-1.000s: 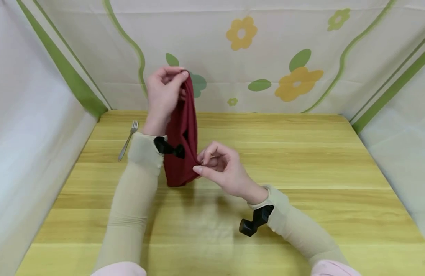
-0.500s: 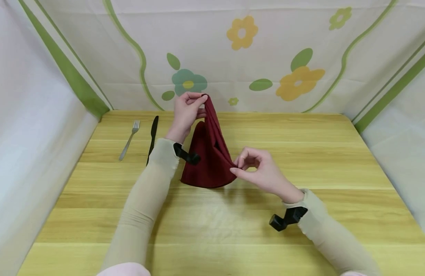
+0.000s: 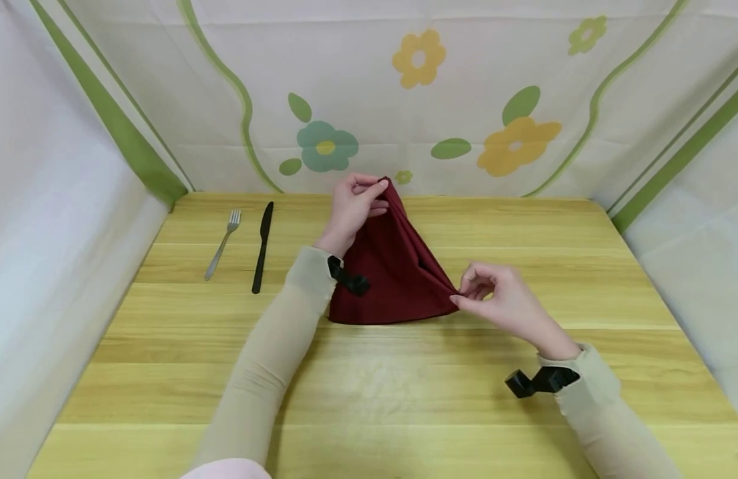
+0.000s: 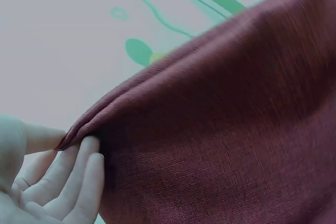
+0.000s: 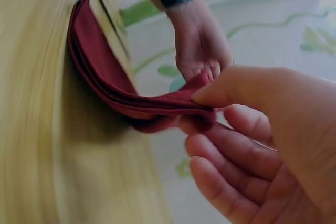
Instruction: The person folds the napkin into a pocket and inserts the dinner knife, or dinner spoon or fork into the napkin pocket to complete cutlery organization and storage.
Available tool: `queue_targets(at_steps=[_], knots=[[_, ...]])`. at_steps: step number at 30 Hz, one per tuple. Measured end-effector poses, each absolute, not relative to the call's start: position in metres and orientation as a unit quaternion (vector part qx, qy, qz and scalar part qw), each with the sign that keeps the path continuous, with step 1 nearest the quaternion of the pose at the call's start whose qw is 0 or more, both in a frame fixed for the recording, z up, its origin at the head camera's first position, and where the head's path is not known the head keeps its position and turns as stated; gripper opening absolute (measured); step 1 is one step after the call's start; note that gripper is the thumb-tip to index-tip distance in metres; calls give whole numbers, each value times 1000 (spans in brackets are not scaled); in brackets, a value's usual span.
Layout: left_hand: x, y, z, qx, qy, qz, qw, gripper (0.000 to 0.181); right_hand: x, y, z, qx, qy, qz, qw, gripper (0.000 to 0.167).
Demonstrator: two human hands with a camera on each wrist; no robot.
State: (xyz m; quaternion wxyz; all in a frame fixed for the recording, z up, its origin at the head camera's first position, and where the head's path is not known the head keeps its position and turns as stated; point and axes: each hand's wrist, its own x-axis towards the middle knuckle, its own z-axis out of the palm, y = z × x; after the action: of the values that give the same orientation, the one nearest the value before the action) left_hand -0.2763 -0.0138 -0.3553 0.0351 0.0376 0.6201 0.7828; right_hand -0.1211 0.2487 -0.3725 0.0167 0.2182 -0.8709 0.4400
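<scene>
A dark red folded cloth napkin (image 3: 392,279) hangs between both hands, its near edge at or just above the table. My left hand (image 3: 353,209) pinches its upper far corner between thumb and fingers. Lower down on the right, my right hand (image 3: 503,299) pinches another corner. In the left wrist view the fabric (image 4: 210,119) spreads away from the pinching fingertips (image 4: 90,144). Several stacked layers of the napkin (image 5: 105,77) show along the edge in the right wrist view, gripped under the thumb (image 5: 236,87).
On the left of the wooden table (image 3: 369,392) lie a silver fork (image 3: 223,245) and, beside it, a black knife (image 3: 263,247). A white curtain with printed flowers (image 3: 419,58) stands behind the table, and pale fabric walls (image 3: 63,219) flank it.
Both hands have moved right with the napkin, and the left hand has also come down. The napkin has spread wider between them. The knife, hidden at first, now shows fully.
</scene>
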Motion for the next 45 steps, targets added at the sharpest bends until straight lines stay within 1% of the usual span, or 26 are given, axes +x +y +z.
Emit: queue_targets(at_steps=[6, 16, 25, 29, 32, 35, 37, 40, 43, 45], knots=[[-275, 5, -367, 52, 628, 775, 52, 14, -123, 266, -385, 201, -876, 437, -28, 24], [-279, 40, -391, 48, 620, 779, 84, 12, -121, 283, -401, 182, -894, 400, -85, 23], [-278, 57, -410, 53, 634, 765, 98, 13, -116, 290, -408, 168, -899, 389, -112, 23], [-278, 59, -418, 52, 635, 764, 106, 14, -115, 293, -409, 169, -900, 386, -115, 22], [-279, 59, -423, 66, 640, 756, 120, 17, -115, 295, -412, 171, -899, 387, -113, 22], [-279, 56, -428, 97, 657, 734, 141, 28, -117, 297, -414, 164, -901, 385, -116, 21], [-279, 53, -430, 116, 671, 718, 145, 33, -117, 299, -412, 159, -900, 387, -125, 20], [-280, 43, -429, 126, 693, 697, 135, 35, -119, 304, -410, 158, -898, 385, -140, 16], [-285, 25, -425, 127, 724, 670, 101, 33, -122, 311, -406, 157, -900, 382, -142, 10], [-291, 10, -423, 130, 748, 647, 70, 31, -127, 316, -403, 152, -904, 377, -130, 8]])
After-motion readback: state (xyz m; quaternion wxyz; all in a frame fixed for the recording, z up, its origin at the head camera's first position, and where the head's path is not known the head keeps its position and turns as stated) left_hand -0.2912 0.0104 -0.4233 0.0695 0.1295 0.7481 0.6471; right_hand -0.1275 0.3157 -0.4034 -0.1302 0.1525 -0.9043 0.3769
